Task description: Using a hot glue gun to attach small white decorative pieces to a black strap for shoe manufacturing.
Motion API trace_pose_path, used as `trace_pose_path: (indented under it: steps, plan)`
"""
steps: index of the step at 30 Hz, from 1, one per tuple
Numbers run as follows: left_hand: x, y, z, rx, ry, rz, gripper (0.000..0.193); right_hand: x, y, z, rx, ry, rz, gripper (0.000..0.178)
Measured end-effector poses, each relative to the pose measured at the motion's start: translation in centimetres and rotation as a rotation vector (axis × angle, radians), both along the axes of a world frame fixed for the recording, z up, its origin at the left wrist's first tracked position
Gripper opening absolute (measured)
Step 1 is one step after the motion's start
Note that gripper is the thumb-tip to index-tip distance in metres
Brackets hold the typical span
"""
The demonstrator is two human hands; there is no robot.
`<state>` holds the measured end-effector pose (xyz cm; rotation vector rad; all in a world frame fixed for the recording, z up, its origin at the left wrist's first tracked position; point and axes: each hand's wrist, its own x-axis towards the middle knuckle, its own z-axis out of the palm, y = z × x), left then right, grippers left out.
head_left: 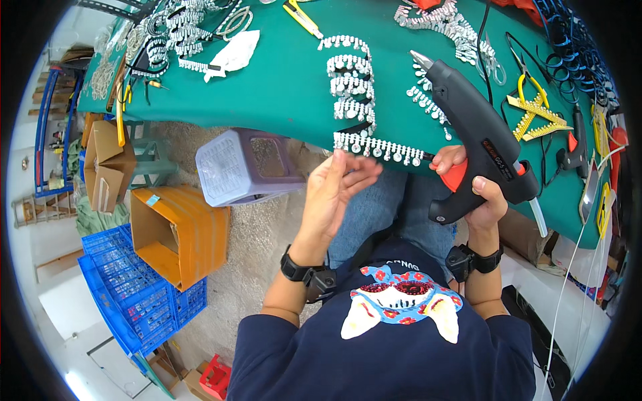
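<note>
A black hot glue gun [478, 130] with an orange-red trigger is gripped in my right hand [488, 206], its nozzle pointing to the far left and a clear glue stick jutting from its back end. My left hand [331, 194] is at the table's near edge, thumb up and fingers stretched to the right. Its thumb tip meets the lower end of a silvery beaded trim [382, 145] with hanging drops on a black band. That trim lies folded in several rows on the green table. The band's right end lies by my right fingertips; whether they touch it is unclear.
Green cloth [281, 93] covers the table. A yellow cutter [303, 18], white tissue [233, 53], yellow-handled pliers [531, 87] and another glue gun [576, 144] lie on it. Beside my legs stand a plastic stool [221, 167], an orange-brown carton [200, 234] and blue crates [137, 294].
</note>
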<state>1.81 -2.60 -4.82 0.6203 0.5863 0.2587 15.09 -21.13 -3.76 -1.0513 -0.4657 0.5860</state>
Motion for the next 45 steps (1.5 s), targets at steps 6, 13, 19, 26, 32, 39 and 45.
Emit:
trace_pose_path:
  steps: [6, 13, 19, 26, 32, 39, 45]
  plan:
    - [-2.0, 1.9, 0.5, 1.495, 0.176, 0.228, 0.015, -0.3, 0.2, -0.1, -0.036, -0.007, 0.018, 0.044]
    - [1.0, 3.1, 1.7, 1.940, -0.067, 0.144, 0.027, -0.5, 0.0, -0.3, -0.074, -0.010, -0.011, 0.045]
    - [0.7, 3.8, 2.3, 2.009, -0.136, 0.093, 0.025, -0.9, 0.1, -0.5, -0.094, -0.068, -0.049, 0.045]
    - [1.2, 3.2, 1.0, 2.065, -0.178, 0.257, 0.022, -1.1, -0.1, -0.6, -0.070, -0.111, -0.025, 0.045]
    - [1.8, 2.9, -1.1, 2.091, -0.185, 0.488, 0.019, -1.4, 0.3, -1.4, -0.049, -0.109, -0.007, 0.045]
    - [2.2, 2.2, -2.2, 2.068, -0.155, 0.594, 0.019, -1.6, 0.3, -1.8, -0.032, -0.060, -0.049, 0.045]
    - [2.1, 2.2, -2.7, 1.960, -0.072, 0.595, 0.017, -1.6, 0.5, -1.9, -0.027, -0.110, -0.064, 0.045]
